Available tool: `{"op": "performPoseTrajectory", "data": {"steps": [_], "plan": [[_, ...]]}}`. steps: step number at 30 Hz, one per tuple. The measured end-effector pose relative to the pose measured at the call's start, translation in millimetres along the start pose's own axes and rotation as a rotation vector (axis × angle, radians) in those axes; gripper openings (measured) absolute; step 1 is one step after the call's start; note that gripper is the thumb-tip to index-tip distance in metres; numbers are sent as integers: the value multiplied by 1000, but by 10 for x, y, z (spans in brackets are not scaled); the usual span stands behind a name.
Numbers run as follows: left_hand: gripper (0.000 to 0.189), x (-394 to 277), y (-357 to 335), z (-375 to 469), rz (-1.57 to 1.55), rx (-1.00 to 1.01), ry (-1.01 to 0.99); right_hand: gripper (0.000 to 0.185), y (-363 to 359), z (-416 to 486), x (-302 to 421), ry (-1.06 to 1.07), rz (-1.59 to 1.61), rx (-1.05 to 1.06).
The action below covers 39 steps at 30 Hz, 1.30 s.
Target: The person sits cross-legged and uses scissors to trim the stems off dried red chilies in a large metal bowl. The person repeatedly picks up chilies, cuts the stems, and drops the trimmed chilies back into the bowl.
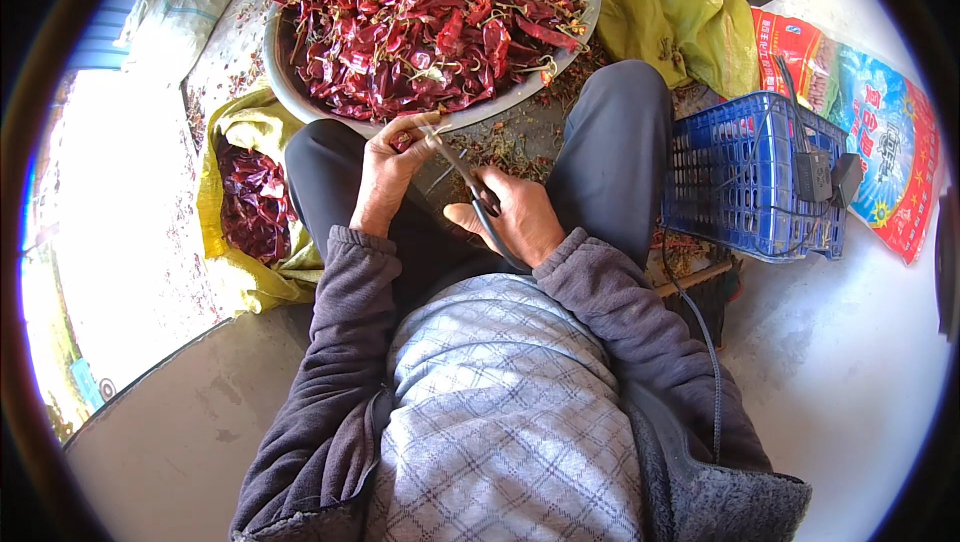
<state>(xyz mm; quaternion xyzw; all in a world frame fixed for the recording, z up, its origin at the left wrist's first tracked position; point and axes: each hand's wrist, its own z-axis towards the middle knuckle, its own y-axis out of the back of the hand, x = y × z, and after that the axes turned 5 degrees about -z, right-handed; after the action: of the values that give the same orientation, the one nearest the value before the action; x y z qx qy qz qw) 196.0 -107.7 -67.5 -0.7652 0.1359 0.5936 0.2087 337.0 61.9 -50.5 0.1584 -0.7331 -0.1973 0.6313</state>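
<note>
My left hand point(388, 170) pinches a dried red chili pepper point(402, 141), mostly hidden by the fingers, just in front of a wide metal basin point(279, 84). The basin is heaped with dried red chilies point(435, 24), many with pale stems. In my right hand point(519, 213) is a pair of scissors point(459, 164) with dark handles. Their blades point up and left and meet the pale stem end by my left fingertips. The blade tips are blurred, so I cannot tell whether they touch the stem.
An open yellow woven sack point(214, 242) with chilies inside stands by my left knee. To the right are a blue plastic crate point(724, 174) with a black cable and adapter point(814, 176), printed bags point(885, 144) and another yellow sack point(682, 16). Stem scraps point(510, 148) litter the floor.
</note>
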Motion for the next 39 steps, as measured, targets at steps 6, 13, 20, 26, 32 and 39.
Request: {"op": "performPoseTrajectory", "data": {"steps": [6,13,20,26,32,39], "plan": [[25,113,96,75,126,-92,-90,56,30,1,94,123,-383,-131],[21,198,141,101,147,-94,-157,52,16,-10,87,148,-478,-144],[20,188,136,97,240,-108,-175,52,3,9,67,122,-468,-101],[25,168,153,91,626,-140,-224,50,-1,-1,46,83,-477,-59],[36,151,104,45,709,-85,-248,51,-10,-4,51,31,-427,-21],[36,183,47,39,704,-95,-178,50,-89,-21,0,19,-381,-47]]}}
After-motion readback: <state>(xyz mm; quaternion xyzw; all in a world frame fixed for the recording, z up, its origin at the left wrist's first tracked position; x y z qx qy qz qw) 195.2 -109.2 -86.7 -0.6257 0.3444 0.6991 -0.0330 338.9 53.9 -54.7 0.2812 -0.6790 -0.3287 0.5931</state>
